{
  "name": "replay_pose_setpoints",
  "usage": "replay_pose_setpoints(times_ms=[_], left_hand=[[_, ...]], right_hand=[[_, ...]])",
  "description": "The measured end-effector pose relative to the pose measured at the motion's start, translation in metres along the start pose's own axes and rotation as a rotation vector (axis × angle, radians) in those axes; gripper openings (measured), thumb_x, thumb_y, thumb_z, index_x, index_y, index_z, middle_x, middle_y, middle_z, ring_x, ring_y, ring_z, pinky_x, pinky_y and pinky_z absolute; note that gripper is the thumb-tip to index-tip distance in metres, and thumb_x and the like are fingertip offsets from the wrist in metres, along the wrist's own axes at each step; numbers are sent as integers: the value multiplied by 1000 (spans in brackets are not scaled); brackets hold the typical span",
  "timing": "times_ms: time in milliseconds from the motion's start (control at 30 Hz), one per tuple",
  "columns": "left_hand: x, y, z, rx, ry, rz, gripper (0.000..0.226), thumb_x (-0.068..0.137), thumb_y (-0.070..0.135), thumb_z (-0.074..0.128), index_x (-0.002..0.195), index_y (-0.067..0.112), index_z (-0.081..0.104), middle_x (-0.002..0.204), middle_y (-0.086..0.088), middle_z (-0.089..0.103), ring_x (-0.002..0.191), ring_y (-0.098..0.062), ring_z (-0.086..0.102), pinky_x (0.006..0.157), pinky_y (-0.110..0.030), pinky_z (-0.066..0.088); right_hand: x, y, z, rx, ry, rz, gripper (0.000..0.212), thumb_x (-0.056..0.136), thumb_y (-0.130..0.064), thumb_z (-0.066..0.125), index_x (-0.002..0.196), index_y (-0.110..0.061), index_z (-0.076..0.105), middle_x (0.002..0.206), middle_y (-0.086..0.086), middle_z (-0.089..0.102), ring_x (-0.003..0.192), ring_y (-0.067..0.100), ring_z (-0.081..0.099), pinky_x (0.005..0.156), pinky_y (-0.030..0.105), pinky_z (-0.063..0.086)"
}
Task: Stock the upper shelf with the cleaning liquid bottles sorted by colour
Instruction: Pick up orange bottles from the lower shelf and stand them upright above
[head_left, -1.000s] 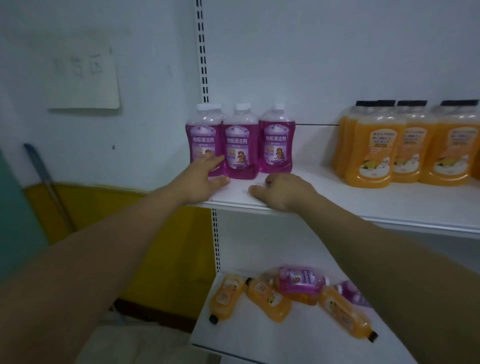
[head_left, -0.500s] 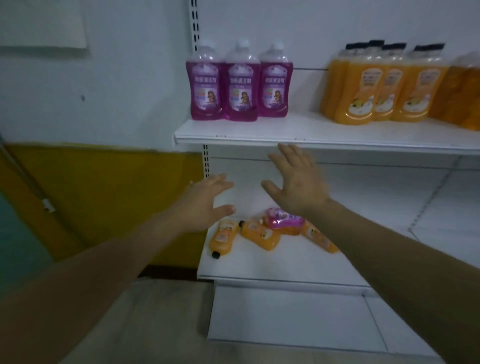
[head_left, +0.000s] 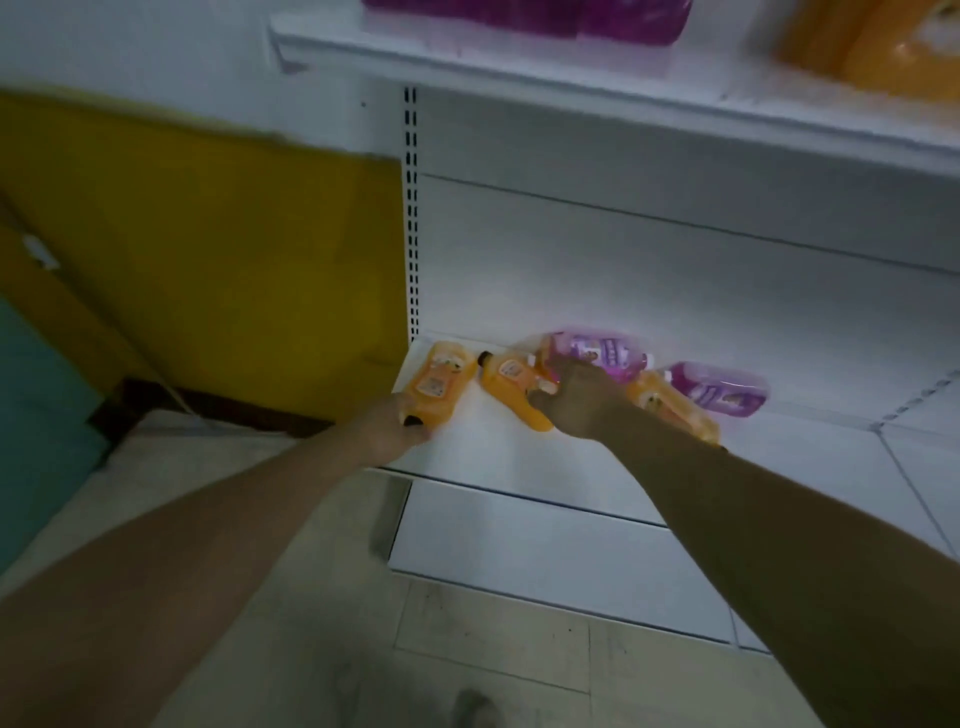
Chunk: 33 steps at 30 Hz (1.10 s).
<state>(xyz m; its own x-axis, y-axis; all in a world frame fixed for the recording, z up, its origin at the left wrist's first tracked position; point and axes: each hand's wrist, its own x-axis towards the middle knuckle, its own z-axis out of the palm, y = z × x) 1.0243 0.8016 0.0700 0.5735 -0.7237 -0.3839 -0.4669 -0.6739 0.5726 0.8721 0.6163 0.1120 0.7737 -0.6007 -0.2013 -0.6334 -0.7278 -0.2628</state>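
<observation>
Left hand (head_left: 397, 423) gripping cap end of orange bottle (head_left: 436, 376) at lower shelf (head_left: 519, 467) left edge; right hand (head_left: 582, 400) closing over purple bottle (head_left: 597, 352), grip unclear; likely collecting both for restocking upper shelf (head_left: 571, 78).

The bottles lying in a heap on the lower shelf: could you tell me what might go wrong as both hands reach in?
The left hand holds the leftmost orange bottle at the lower shelf corner; it could slip off. The right hand reaches where a purple bottle overlaps orange ones; neighbours may roll.
</observation>
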Motion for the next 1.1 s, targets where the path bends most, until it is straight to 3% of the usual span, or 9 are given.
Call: replay_pose_setpoints(times_ms=[233,333,433,533,633,800,933,1000,1100], left_hand=[[83,-23,48,-141,201,-141,61,91,27,60,143,8,34,146,-12,40,130,-30,41,95,-28,35],[119,-39,64,-132,282,-189,90,78,69,51,147,16,26,144,-12,43,128,-35,43,103,-45,39],[147,-52,80,-128,328,-257,102,61,88,32,140,22,34,133,-13,52,118,-39,49,96,-51,44],[147,-45,81,-160,369,-265,82,71,70,55,134,20,35,127,-14,54,113,-39,51,91,-50,46],[137,-42,76,-180,354,-186,77,69,46,75,129,16,37,124,-15,52,108,-36,55,86,-47,50],[115,-60,62,-153,255,-27,87,58,17,87,132,13,42,129,-16,42,113,-30,50,92,-39,46],[96,-64,51,-269,233,14,79,62,4,85,131,15,49,131,-14,42,117,-27,48,95,-35,45],[86,-59,44,-373,260,24,74,67,3,82,132,20,51,134,-11,43,119,-25,48,99,-37,44],[66,-45,27,-495,276,46,67,74,-1,76,133,19,50,129,-4,44,113,-16,47,86,-21,43]], right_hand=[[87,41,87,-36,-114,-38,61,94,-42,52,146,-15,36,140,10,47,128,33,47,105,38,41],[97,51,112,-91,-106,25,72,96,-49,43,152,-14,15,153,11,27,139,35,28,110,47,32],[97,51,122,-241,-18,23,71,97,-55,34,149,-8,21,148,16,29,134,35,29,105,45,32],[93,53,123,-192,64,36,58,99,-50,35,143,-13,35,143,16,35,130,36,34,103,45,34],[89,58,121,-53,19,105,55,96,-45,45,140,-14,34,135,17,42,120,38,46,98,45,38],[92,57,110,170,-253,356,113,72,-46,78,152,-15,4,134,14,48,124,37,48,100,48,44],[82,57,115,343,-314,399,78,63,-37,85,127,-11,48,120,9,57,108,28,56,89,39,51],[74,55,117,437,-257,384,79,58,-32,88,123,-11,47,115,7,58,104,27,57,87,42,54],[54,47,108,518,-155,368,84,53,-28,88,121,-11,42,109,4,57,101,25,58,82,40,55]])
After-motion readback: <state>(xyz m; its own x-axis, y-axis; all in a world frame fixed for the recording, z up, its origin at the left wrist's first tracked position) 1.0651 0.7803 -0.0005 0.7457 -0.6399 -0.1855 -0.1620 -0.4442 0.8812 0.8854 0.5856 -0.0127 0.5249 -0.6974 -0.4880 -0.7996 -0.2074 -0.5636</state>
